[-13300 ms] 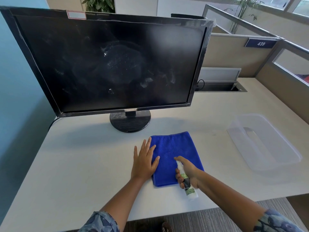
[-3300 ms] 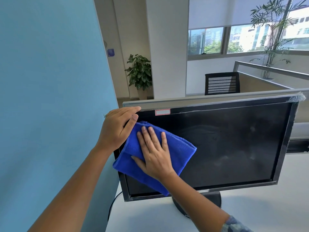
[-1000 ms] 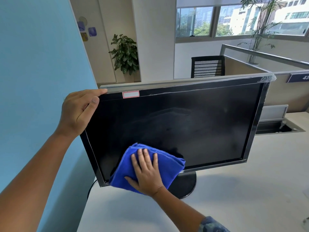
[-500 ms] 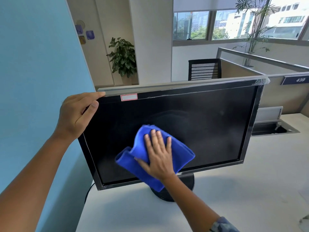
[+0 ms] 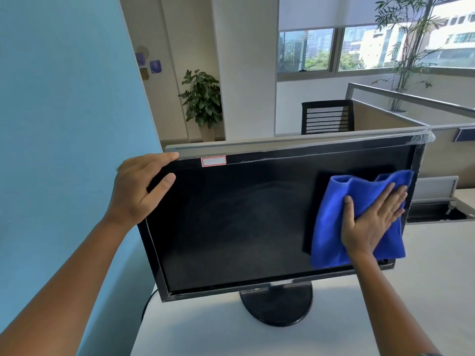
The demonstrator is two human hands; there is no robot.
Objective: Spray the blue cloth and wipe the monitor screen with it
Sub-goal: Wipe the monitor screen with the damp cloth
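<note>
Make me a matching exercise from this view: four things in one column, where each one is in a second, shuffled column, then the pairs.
Things
1. left hand
2. blue cloth
3. white sticker
4. round stand

Places
A. on the desk under the monitor
B. pressed on the right part of the screen
C. on the top bezel
D. gripping the monitor's upper left corner

Pairs: 1-D, 2-B, 3-C, 4-A

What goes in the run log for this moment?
step: wiping | right hand: flat on blue cloth, screen's right side | left hand: gripping monitor top-left corner
</note>
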